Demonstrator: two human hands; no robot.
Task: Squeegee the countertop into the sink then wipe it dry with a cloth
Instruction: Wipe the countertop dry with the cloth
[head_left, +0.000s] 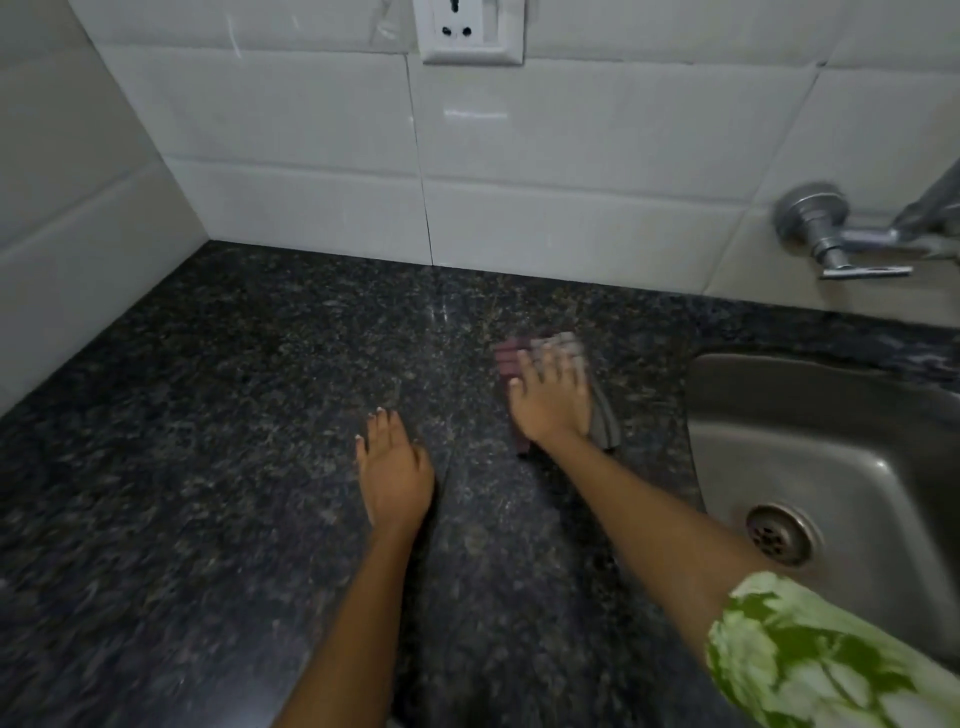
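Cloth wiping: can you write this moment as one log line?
step: wiping dry | right hand: flat on cloth, blurred | left hand: flat on countertop | sink: right

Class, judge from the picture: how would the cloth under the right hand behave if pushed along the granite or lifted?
The maroon-and-grey folded cloth lies flat under the right hand, so it is probably floppy and would droop when lifted. On the polished dark speckled granite countertop, it likely slides easily and may bunch.

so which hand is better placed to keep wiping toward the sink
Right. The right hand already presses flat on the cloth, nearer the sink; the left hand lies bare on the countertop.
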